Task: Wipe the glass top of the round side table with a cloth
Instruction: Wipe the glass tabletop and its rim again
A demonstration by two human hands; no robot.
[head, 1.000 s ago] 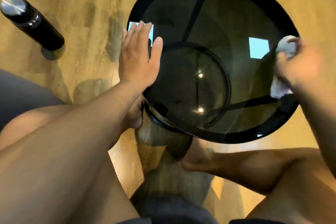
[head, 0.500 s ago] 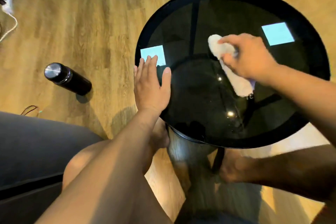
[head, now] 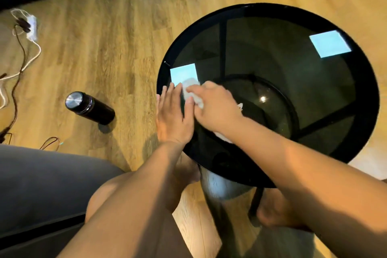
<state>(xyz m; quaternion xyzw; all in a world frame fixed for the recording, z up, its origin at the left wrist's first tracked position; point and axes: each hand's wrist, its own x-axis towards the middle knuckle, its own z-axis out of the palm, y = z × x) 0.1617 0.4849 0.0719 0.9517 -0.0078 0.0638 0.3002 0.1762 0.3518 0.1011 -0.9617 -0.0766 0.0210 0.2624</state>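
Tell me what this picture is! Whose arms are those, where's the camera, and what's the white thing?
There is no machine here, just a person. The camera sits on their head and looks down, so you see their own arms and knees, as if through their eyes. The big dark circle is the glass top of a round side table. The bright squares in it look like reflections. The left hand lies flat on the glass near its edge. The right hand grips the white thing, a cloth, against the glass beside the left fingers. On the wooden floor are a dark bottle and some cables.
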